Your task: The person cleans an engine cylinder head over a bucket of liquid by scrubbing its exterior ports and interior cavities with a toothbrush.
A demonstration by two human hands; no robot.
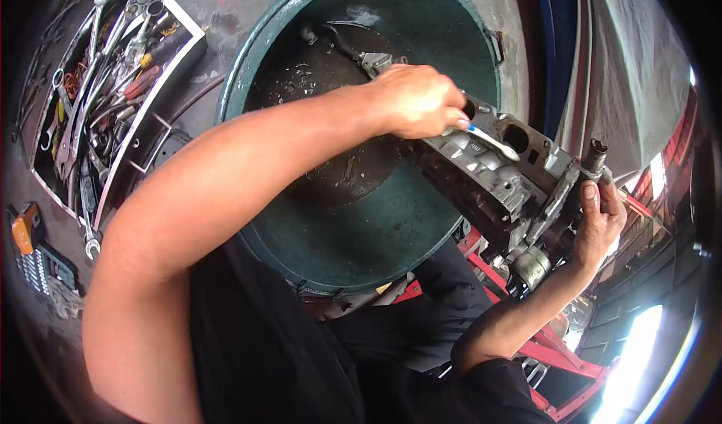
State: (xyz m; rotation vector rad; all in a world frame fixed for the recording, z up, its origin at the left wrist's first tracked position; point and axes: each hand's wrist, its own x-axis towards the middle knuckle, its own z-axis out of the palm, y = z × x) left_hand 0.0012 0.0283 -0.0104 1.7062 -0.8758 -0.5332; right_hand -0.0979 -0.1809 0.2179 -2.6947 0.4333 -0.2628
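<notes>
My left hand (421, 100) is closed on a toothbrush (492, 142) with a white and blue handle, whose head rests over a grey metal engine part (477, 164). The part lies slanted across the right side of a round green basin (353, 232), partly beyond its rim. At the part's right end, my right hand (599, 217) grips a metal pipe fitting (596, 157), thumb in front and fingers mostly hidden behind. Below that end is a round metal cylinder (531, 267). Dark liquid (342, 172) with bubbles shows in the basin.
A white-rimmed tray (194, 36) of wrenches and other tools sits at the upper left. Below it are an orange and black device (26, 228) and a socket set (34, 270). Red metal framing (556, 355) stands at the lower right, and a grey cover (628, 70) hangs at the upper right.
</notes>
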